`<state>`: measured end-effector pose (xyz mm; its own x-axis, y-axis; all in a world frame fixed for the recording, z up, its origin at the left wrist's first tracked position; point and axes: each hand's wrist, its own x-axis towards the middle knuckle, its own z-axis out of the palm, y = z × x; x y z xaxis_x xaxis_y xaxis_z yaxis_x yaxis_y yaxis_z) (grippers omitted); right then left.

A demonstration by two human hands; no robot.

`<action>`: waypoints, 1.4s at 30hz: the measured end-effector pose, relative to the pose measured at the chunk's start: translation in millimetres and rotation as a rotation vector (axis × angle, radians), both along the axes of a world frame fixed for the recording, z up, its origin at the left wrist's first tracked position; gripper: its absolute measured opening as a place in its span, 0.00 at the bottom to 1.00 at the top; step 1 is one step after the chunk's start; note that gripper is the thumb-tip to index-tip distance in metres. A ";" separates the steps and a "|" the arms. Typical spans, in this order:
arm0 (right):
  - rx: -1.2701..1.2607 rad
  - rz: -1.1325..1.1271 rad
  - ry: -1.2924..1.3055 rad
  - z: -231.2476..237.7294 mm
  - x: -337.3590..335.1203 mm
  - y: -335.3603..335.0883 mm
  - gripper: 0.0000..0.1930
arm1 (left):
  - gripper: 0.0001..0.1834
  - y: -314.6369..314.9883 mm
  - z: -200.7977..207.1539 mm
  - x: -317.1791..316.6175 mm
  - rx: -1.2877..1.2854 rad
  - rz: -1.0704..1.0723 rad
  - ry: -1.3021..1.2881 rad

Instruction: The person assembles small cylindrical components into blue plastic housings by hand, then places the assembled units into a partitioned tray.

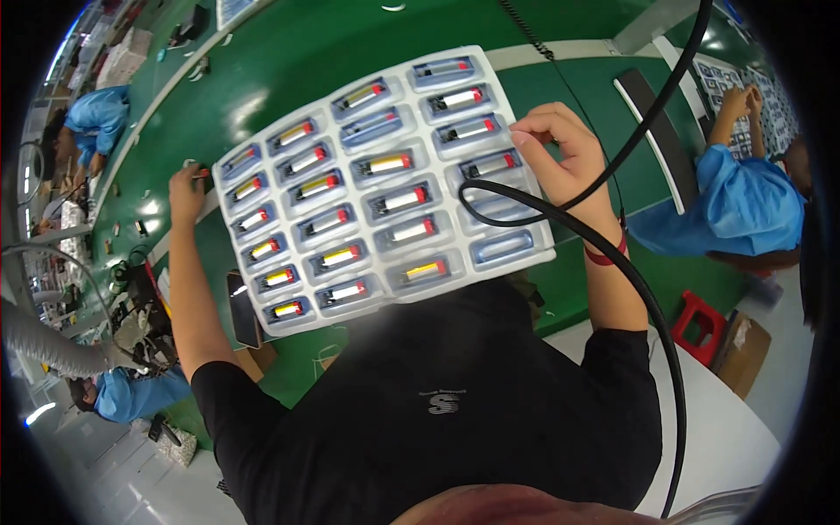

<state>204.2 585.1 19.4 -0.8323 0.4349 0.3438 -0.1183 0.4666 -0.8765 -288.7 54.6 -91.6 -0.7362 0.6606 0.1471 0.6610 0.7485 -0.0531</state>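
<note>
A white plastic tray (423,306) with rows of moulded pockets lies tilted in front of me. Most pockets hold a small cylindrical part (385,164) with a red end and a white or yellow body; at least one pocket at the lower right (501,250) has none. My right hand (567,162) is at the tray's right edge, thumb and forefinger closed on its rim. Beyond the tray's left edge, my left hand (186,194) is closed over the green bench, with a small red and dark piece (200,174) at its fingertips, too small to name.
A thick black cable (604,245) loops over the tray's right side. A phone-like dark slab (242,308) lies by its lower left corner. Blue-clad co-workers sit left and right (717,197). A long dark bar (656,140) and red stool (697,327) are at right.
</note>
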 end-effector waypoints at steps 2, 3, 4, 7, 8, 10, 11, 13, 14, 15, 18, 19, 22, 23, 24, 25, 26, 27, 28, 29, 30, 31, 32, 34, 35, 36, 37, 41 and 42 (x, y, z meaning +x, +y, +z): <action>0.074 0.000 0.068 0.7 -3.7 0.8 0.04 | 0.16 5.4 1.1 5.1 0.042 0.061 0.001; 0.079 0.024 0.097 3.3 -6.6 -2.0 0.05 | 0.16 8.9 6.6 8.8 0.048 0.105 -0.004; 0.122 0.010 0.114 7.9 -7.4 -6.2 0.05 | 0.17 22.0 15.4 15.5 0.215 0.127 -0.070; 0.188 -0.036 0.122 5.6 -10.6 -8.9 0.09 | 0.19 120.2 75.8 78.5 0.599 0.020 -0.431; 0.167 -0.015 0.124 6.4 -14.2 -11.8 0.10 | 0.19 154.8 106.0 119.1 0.739 -0.036 -0.646; 0.084 0.067 0.125 8.5 -18.2 -21.6 0.13 | 0.22 212.2 151.9 195.2 0.731 -0.165 -0.910; 0.083 0.178 0.088 12.3 -21.0 -24.0 0.18 | 0.24 234.9 158.5 230.1 0.784 -0.257 -1.000; -0.453 0.352 -0.015 19.3 -28.0 -43.9 0.19 | 0.28 277.1 174.8 289.1 0.532 -0.458 -0.695; -0.604 0.385 -0.033 16.3 -32.6 -47.5 0.18 | 0.30 290.3 174.1 304.1 0.517 -0.575 -0.657; -0.760 0.422 -0.048 9.0 -35.6 -47.9 0.18 | 0.32 298.7 172.9 318.0 0.525 -0.582 -0.647; -0.733 0.359 -0.078 5.9 -25.0 -32.5 0.12 | 0.34 312.7 168.5 331.6 0.621 -0.590 -0.683; -0.730 0.303 -0.094 6.8 -18.8 -26.1 0.11 | 0.32 315.1 168.1 334.0 0.609 -0.636 -0.691; -0.742 0.253 -0.090 4.5 -6.9 -16.9 0.10 | 0.26 321.8 158.5 339.7 0.606 -0.690 -0.698; -0.745 0.244 -0.091 3.2 -4.1 -16.0 0.10 | 0.21 323.9 155.1 341.3 0.617 -0.699 -0.693; -0.720 0.237 -0.090 2.0 -1.9 -15.7 0.08 | 0.17 326.9 154.4 342.6 0.625 -0.676 -0.686; -0.725 0.240 -0.090 2.6 -0.2 -16.2 0.08 | 0.17 328.2 153.9 343.0 0.620 -0.672 -0.687; -0.726 0.232 -0.089 4.7 1.1 -17.2 0.08 | 0.16 329.1 153.5 343.2 0.616 -0.666 -0.678; -0.726 0.226 -0.087 5.8 1.7 -18.6 0.08 | 0.15 329.3 153.6 343.4 0.612 -0.660 -0.669; -0.711 0.224 -0.078 4.5 1.5 -19.9 0.09 | 0.15 329.2 152.9 343.3 0.608 -0.656 -0.669; -0.715 0.227 -0.078 2.4 1.9 -20.8 0.09 | 0.13 328.6 151.6 343.0 0.641 -0.654 -0.701; -0.675 0.248 -0.044 0.2 2.1 -21.6 0.09 | 0.12 328.4 150.9 342.7 0.675 -0.652 -0.732; -0.634 0.269 -0.010 -1.3 2.3 -22.5 0.10 | 0.12 328.3 150.9 343.0 0.672 -0.649 -0.731; -0.641 0.252 0.003 -1.7 2.4 -24.2 0.10 | 0.11 328.2 150.9 343.9 0.687 -0.664 -0.715; -0.639 0.230 0.011 -3.7 2.8 -26.0 0.10 | 0.11 328.6 150.6 346.0 0.698 -0.681 -0.704; -0.634 0.208 0.018 -4.7 3.1 -26.9 0.09 | 0.11 329.0 150.8 347.5 0.684 -0.680 -0.675; -0.636 0.212 0.017 -5.8 3.3 -28.1 0.09 | 0.11 328.7 151.0 348.5 0.671 -0.674 -0.643; -0.601 0.199 0.025 -6.8 3.8 -29.5 0.09 | 0.11 328.1 150.2 348.6 0.671 -0.671 -0.642; -0.632 0.247 -0.107 -4.0 7.3 -23.2 0.12 | 0.10 325.3 148.2 345.2 0.686 -0.624 -0.775; -0.639 0.237 -0.117 -4.6 6.9 -23.7 0.14 | 0.10 324.7 148.3 345.4 0.679 -0.589 -0.840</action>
<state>211.1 561.3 14.8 -0.9457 0.3245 -0.0168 -0.0415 -0.1720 -0.9842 56.7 379.3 56.7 -0.3835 0.8982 0.2147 0.5483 0.0344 0.8356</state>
